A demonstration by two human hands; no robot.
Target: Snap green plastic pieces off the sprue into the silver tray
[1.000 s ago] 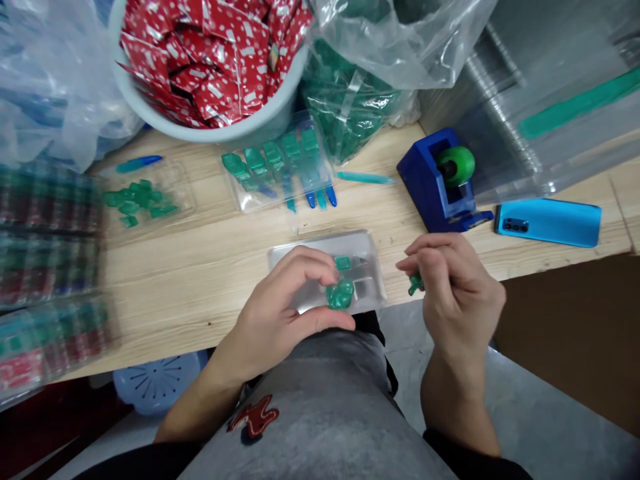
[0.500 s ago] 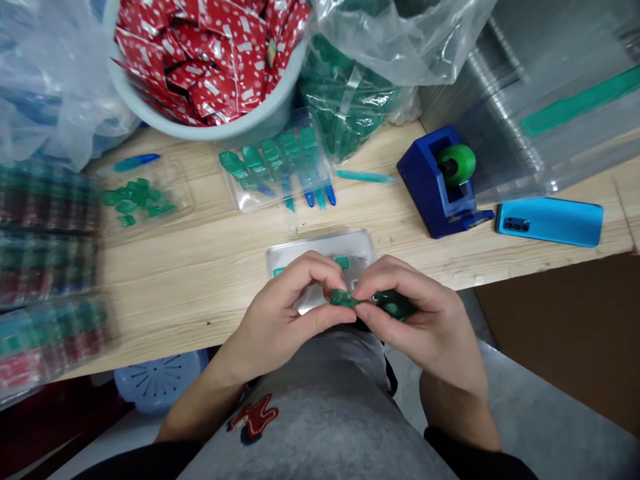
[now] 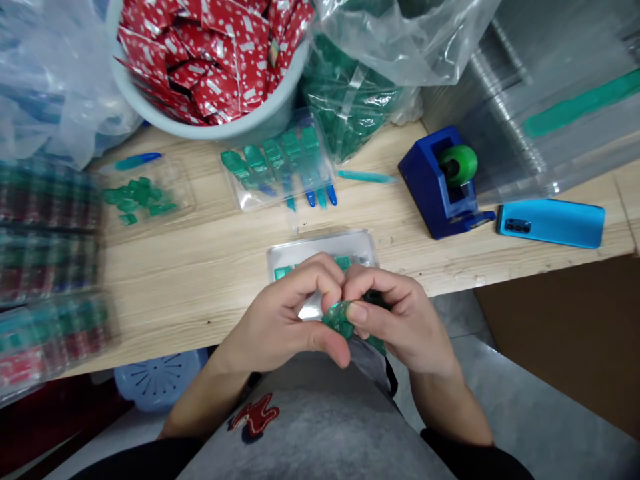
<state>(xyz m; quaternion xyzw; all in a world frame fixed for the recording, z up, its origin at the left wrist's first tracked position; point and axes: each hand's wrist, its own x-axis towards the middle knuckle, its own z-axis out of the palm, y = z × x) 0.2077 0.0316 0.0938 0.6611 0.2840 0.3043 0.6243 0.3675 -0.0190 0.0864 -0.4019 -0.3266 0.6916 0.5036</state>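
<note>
Between my two hands is a small crinkled piece of translucent green plastic (image 3: 339,319), held above the front edge of the table. My right hand (image 3: 407,320) pinches its right side between thumb and index finger, and darker green plastic shows below and behind those fingers. The curled fingers of my left hand (image 3: 287,313) rest against the piece from the left, the thumb stretched out under it. Just behind the hands lies a clear plastic tray (image 3: 320,241) with green blocks (image 3: 283,272) in it, partly covered by my fingers.
A bucket (image 3: 210,137) of red packets, a filled clear tray (image 3: 250,198) and a bag of green plastic (image 3: 345,100) stand behind. A blue tape dispenser (image 3: 425,180) and a phone (image 3: 565,223) are right. Loose green pieces (image 3: 137,193) and stacked packs (image 3: 45,267) lie left.
My right hand has shifted left, closer to my left hand. My left thumb has come off the green piece and points down. More of the piece shows now.
</note>
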